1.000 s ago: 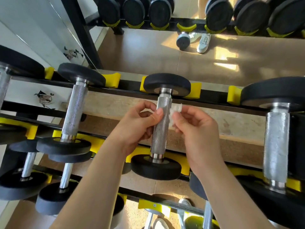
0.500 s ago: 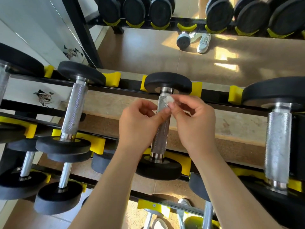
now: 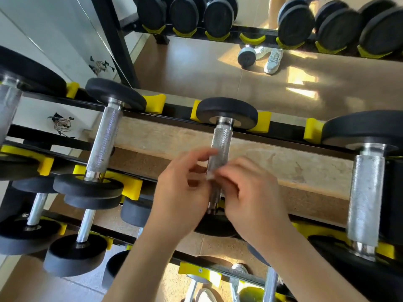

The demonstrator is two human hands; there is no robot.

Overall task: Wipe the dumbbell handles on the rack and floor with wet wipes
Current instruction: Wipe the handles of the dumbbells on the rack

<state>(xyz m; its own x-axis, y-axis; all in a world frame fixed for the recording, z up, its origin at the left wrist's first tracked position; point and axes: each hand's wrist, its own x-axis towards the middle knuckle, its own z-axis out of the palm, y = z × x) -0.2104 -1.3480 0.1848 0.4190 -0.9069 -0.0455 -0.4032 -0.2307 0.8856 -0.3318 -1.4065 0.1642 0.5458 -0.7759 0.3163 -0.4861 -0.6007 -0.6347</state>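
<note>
Head view | wet wipe (image 3: 210, 175), soft and limp, is pinched by right hand (image 3: 250, 192) against knurled dumbbell handle (image 3: 221, 141) on rack (image 3: 285, 130) | left hand (image 3: 181, 192) curled alongside, hold blurred | handle judged rigid, grippy; wipe best wrapped mid-shaft.

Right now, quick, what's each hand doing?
Left hand: curled beside the dumbbell handle; too blurred to tell its grip.
Right hand: pinches the wet wipe on that handle.

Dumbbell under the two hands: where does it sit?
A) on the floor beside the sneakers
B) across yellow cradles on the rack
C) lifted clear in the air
B: the dumbbell rests in yellow cradles, with the left hand and right hand at a wet wipe on it.
</note>
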